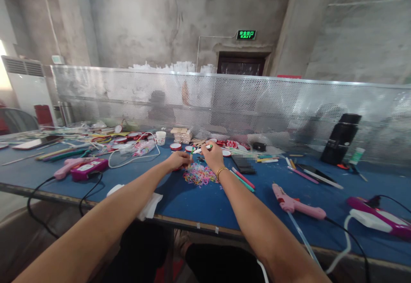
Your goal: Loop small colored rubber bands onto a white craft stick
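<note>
My right hand grips a white marker with a green end, its tip pointing left. Pinched upright in my left hand is a thin wooden stick whose upper part looks green. The marker's tip is close to the stick's upper part; whether they touch is too small to tell. Just below both hands lies a loose heap of small colourful rubber bands. Red and teal pens rest beside my right wrist.
A pink glue gun with a cord lies at right, another glue gun at left. A black bottle stands far right. A paper cup and a stack of wooden sticks sit before the perforated metal screen.
</note>
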{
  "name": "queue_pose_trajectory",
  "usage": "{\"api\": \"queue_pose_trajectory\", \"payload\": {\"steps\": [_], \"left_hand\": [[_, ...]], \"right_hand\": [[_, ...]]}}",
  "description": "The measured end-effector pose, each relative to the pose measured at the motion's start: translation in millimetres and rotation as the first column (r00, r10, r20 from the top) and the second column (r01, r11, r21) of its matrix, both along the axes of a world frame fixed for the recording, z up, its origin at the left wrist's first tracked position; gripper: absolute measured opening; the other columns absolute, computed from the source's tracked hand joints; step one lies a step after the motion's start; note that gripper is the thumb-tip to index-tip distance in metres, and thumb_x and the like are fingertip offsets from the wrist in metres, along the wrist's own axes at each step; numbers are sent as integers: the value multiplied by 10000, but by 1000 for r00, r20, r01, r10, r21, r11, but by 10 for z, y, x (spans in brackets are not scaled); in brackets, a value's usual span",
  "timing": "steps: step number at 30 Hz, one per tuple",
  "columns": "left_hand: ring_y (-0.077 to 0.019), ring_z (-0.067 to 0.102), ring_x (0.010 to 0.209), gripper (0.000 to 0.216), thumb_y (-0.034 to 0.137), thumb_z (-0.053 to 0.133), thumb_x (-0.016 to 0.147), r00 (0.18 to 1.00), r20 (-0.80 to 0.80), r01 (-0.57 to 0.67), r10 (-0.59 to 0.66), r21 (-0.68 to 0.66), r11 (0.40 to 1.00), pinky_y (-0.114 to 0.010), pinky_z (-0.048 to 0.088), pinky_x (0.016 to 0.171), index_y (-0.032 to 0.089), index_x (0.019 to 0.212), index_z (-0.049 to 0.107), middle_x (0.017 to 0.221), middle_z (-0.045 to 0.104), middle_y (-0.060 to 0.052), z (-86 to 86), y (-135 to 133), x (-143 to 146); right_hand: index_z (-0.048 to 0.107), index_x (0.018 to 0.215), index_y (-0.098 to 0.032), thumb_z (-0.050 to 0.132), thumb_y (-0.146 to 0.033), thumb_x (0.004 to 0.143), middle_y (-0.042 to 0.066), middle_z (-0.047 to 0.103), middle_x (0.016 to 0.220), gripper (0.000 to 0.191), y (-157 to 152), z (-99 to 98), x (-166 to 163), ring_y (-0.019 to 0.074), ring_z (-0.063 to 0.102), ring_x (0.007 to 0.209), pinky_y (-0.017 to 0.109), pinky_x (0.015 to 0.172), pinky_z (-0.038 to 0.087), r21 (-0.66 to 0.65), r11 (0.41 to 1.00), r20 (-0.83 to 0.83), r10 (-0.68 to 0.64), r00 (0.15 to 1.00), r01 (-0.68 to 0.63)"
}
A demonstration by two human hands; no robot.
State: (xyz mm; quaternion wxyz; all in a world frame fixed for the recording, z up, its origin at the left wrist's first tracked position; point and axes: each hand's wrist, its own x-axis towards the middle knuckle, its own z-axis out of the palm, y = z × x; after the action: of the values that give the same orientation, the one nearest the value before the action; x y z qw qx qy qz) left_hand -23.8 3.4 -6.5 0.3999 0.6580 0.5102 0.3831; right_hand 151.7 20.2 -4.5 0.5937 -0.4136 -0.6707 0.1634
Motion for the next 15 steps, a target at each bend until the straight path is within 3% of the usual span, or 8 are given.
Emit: {"api": "queue_pose_trajectory", "payload": {"steps": [15], "left_hand": [[-93, 529, 472, 276, 353, 746, 568, 1000, -7, -9, 9, 14, 1000, -200, 301, 426, 126, 691, 647, 554, 613, -11, -12, 10, -2]], "right_hand": [[579, 719, -206, 497, -346, 745, -3, 647, 624, 164, 3, 7, 0, 162, 573, 617, 248, 613, 397, -18, 1000, -12, -11, 1000, 10]]}}
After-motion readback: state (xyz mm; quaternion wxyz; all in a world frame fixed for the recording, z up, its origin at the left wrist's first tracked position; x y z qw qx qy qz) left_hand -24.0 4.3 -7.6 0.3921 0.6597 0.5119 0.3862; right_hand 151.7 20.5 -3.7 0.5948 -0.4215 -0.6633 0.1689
